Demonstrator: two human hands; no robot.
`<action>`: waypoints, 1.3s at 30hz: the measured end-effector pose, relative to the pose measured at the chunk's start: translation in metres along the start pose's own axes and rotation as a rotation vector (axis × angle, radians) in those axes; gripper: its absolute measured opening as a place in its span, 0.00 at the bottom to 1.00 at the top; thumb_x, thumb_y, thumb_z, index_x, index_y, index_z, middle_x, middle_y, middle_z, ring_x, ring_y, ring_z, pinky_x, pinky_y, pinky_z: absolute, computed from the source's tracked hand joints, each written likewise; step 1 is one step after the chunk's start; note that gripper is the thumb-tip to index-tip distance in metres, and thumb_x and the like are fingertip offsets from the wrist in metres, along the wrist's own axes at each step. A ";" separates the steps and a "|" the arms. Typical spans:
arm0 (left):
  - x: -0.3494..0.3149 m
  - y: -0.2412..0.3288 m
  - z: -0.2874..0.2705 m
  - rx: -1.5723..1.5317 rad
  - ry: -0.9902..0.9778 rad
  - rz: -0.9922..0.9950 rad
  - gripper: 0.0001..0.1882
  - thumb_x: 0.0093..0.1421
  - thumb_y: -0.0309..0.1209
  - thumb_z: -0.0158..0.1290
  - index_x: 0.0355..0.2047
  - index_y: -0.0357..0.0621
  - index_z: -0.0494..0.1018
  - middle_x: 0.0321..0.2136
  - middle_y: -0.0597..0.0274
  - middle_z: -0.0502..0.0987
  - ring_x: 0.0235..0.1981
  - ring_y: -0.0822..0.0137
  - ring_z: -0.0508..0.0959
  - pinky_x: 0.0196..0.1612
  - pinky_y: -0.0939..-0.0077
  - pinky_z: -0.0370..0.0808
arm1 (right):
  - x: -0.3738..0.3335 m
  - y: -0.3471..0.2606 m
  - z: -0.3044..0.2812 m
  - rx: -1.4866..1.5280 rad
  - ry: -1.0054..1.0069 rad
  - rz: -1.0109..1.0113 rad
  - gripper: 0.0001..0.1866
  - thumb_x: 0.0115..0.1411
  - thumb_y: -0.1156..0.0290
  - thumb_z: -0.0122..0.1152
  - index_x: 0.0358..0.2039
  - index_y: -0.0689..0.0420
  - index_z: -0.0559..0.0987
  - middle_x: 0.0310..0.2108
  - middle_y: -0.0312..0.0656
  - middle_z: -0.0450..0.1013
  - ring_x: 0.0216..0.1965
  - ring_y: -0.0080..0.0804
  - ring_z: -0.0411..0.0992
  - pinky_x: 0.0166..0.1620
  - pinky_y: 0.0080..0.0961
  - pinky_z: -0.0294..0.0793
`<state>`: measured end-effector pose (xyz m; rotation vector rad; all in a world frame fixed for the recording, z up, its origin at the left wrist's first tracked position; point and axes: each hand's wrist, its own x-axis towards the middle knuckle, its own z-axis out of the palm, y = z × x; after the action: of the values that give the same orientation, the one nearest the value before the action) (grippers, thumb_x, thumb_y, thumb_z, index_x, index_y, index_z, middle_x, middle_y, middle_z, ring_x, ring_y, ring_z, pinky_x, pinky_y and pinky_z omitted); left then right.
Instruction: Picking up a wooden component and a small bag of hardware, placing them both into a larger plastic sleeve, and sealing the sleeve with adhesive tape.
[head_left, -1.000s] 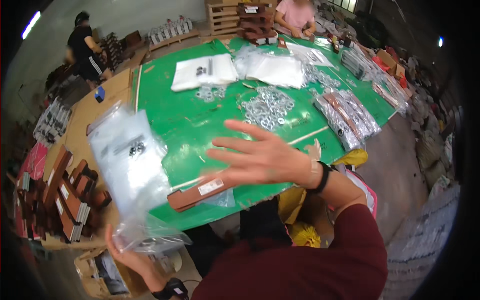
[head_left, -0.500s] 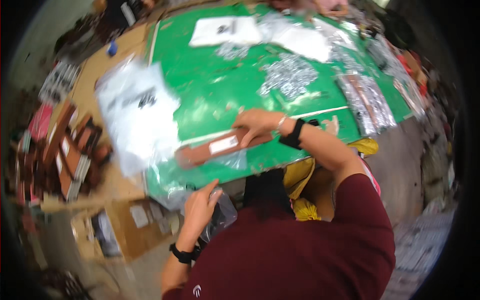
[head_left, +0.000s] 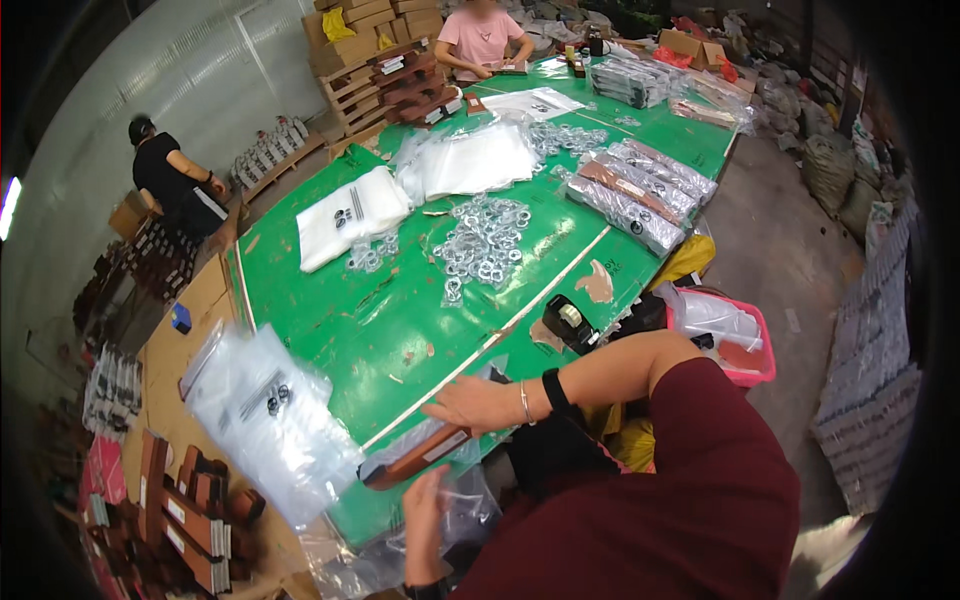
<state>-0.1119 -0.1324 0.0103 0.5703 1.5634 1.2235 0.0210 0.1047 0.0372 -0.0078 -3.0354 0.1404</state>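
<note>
A reddish-brown bar point(head_left: 412, 461) with a white label lies slantwise at the near edge of the green table, clear plastic beside it. My right hand point(head_left: 480, 403) is closed over its far end. Below the bar's near end is my left hand point(head_left: 424, 515), somewhat blurred, fingers stretched upward. Loose clear plastic point(head_left: 475, 505) hangs next to the left hand; whether the fingers touch it is hard to make out. To the left lies a stack of clear plastic bags point(head_left: 265, 415).
Grey metal rings point(head_left: 485, 240) are heaped mid-table, near white bags point(head_left: 355, 215). Wrapped bars point(head_left: 640, 190) lie at the right, a black tape dispenser point(head_left: 570, 322) nearer. Brown bars point(head_left: 185, 525) pile up at lower left. A pink basket point(head_left: 765, 345) stands right. Two people work farther off.
The view has swung up, showing more of the room. The bar is now tilted more steeply, its near end close to my left hand. My right hand stays on it.
</note>
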 end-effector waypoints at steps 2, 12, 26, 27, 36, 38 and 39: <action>-0.038 0.032 -0.012 0.103 0.228 0.100 0.20 0.68 0.39 0.53 0.53 0.39 0.78 0.28 0.73 0.75 0.24 0.80 0.69 0.26 0.83 0.65 | -0.002 -0.006 0.002 0.029 -0.017 -0.018 0.41 0.41 0.60 0.80 0.53 0.59 0.68 0.44 0.44 0.73 0.50 0.45 0.72 0.48 0.41 0.70; -0.119 0.199 -0.096 0.203 1.227 1.267 0.22 0.71 0.29 0.43 0.64 0.39 0.69 0.65 0.54 0.69 0.65 0.57 0.69 0.59 0.69 0.71 | -0.006 0.012 -0.008 0.034 0.235 0.339 0.29 0.50 0.61 0.75 0.48 0.60 0.72 0.37 0.45 0.74 0.43 0.47 0.74 0.43 0.40 0.72; 0.050 0.172 -0.094 0.802 0.799 0.710 0.27 0.59 0.36 0.63 0.60 0.66 0.78 0.29 0.60 0.70 0.29 0.62 0.72 0.34 0.67 0.71 | -0.072 -0.003 -0.086 1.312 -0.163 0.233 0.43 0.59 0.55 0.73 0.67 0.62 0.65 0.60 0.44 0.71 0.62 0.31 0.67 0.64 0.30 0.65; 0.053 0.175 -0.083 0.870 0.813 0.616 0.25 0.59 0.41 0.64 0.58 0.65 0.79 0.30 0.60 0.71 0.30 0.61 0.74 0.34 0.66 0.72 | -0.068 -0.013 -0.089 1.279 -0.215 0.232 0.43 0.59 0.54 0.73 0.68 0.62 0.65 0.60 0.44 0.71 0.62 0.31 0.68 0.64 0.30 0.65; 0.013 0.143 -0.007 1.452 0.593 0.757 0.21 0.60 0.41 0.61 0.54 0.61 0.80 0.41 0.52 0.72 0.36 0.54 0.79 0.35 0.61 0.79 | -0.033 -0.039 -0.040 1.642 -0.172 0.237 0.40 0.64 0.52 0.68 0.67 0.65 0.65 0.59 0.46 0.72 0.57 0.27 0.71 0.60 0.26 0.70; -0.006 0.149 0.006 1.516 0.505 0.741 0.21 0.59 0.40 0.61 0.54 0.60 0.80 0.42 0.52 0.72 0.36 0.55 0.79 0.34 0.63 0.80 | -0.037 -0.046 -0.040 1.761 -0.289 0.269 0.37 0.66 0.54 0.65 0.66 0.67 0.66 0.58 0.45 0.73 0.57 0.27 0.71 0.59 0.25 0.70; -0.012 0.148 0.017 1.539 0.407 0.865 0.22 0.59 0.41 0.62 0.54 0.60 0.79 0.43 0.53 0.73 0.35 0.56 0.79 0.33 0.64 0.80 | -0.034 -0.052 -0.038 1.759 -0.280 0.272 0.37 0.66 0.54 0.65 0.66 0.67 0.66 0.58 0.45 0.73 0.57 0.27 0.71 0.59 0.25 0.70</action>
<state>-0.1239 -0.0809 0.1502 2.2365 2.5833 0.3951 0.0587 0.0559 0.0762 -0.2494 -1.9721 2.6692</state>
